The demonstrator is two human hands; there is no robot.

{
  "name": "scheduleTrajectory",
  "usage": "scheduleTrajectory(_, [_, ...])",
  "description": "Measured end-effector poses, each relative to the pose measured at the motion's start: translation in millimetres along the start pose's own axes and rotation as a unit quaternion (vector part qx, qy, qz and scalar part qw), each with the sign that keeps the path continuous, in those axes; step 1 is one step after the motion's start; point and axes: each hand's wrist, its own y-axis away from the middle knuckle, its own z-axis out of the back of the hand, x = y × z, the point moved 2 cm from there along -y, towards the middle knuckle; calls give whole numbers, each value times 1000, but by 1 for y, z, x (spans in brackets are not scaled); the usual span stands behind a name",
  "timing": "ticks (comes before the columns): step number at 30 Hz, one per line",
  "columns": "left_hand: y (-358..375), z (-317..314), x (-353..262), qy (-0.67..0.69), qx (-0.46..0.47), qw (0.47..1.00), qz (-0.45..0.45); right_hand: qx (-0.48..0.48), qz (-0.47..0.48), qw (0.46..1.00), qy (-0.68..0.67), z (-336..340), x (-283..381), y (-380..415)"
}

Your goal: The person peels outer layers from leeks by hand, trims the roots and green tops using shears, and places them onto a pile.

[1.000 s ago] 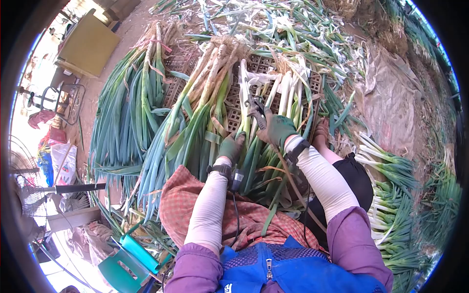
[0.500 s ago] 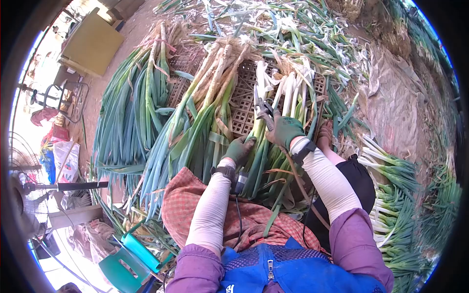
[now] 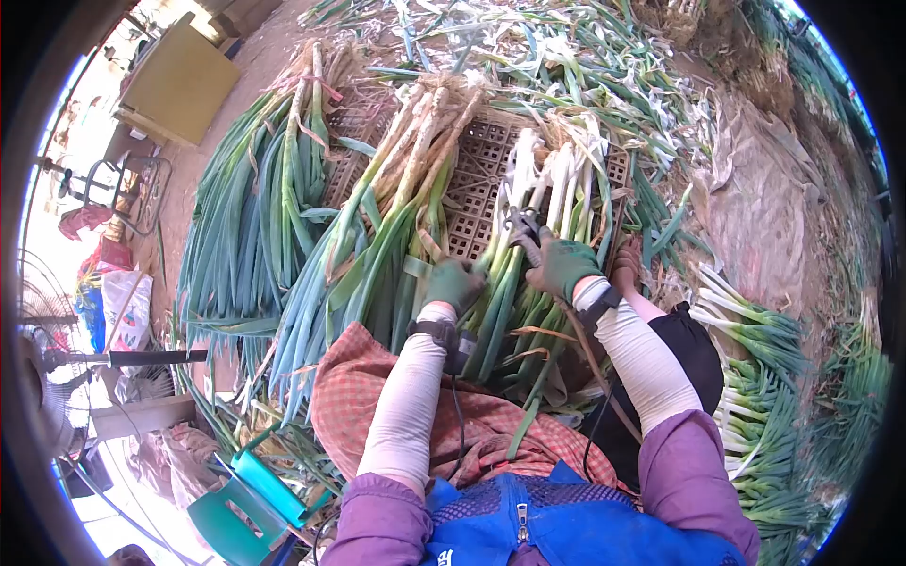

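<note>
My left hand (image 3: 455,286), in a green glove, has its fingers curled at the green part of the trimmed leeks or large green onions (image 3: 519,174). Its fingertips are partly hidden against the leaves. Wrapped round a dark-handled tool with a metal head, which looks like an air blow gun (image 3: 524,229), is my gloved right hand (image 3: 563,266). A brown hose (image 3: 590,354) runs down from it. The tool's head lies over the pale stalks. To the left rests an unpeeled bunch (image 3: 411,151) with brownish stalks and roots.
Brown plastic crates (image 3: 474,179) lie under the stalks. Another tied bunch (image 3: 260,208) lies farther left. Peeled leeks or onions (image 3: 755,406) are piled at right, with leaf scraps (image 3: 576,57) beyond. A fan (image 3: 57,377) and a green plastic chair (image 3: 231,519) stand at left.
My right hand has drawn the tool slightly down and toward me. My left hand has turned, with its back now facing up and the thumb hidden. The pale stalks have shifted a little.
</note>
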Motion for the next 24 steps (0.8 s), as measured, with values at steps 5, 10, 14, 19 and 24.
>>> scheduleTrajectory(5, [-30,46,45,-126,-361,924,0,-34,-25,999,-27,-10,-12,15])
scheduleTrajectory(10, [-22,40,14,-255,-188,947,47,-30,-32,994,-102,-21,-7,27])
scheduleTrajectory(14, [-16,11,15,-195,-269,941,-59,-24,-27,992,-122,-35,-4,43])
scheduleTrajectory(19, [-20,32,1,-99,-211,972,-21,-19,-3,987,-158,-41,-8,52])
scheduleTrajectory(24, [-13,-7,-16,-143,-123,980,-64,9,12,980,-198,-61,-8,55])
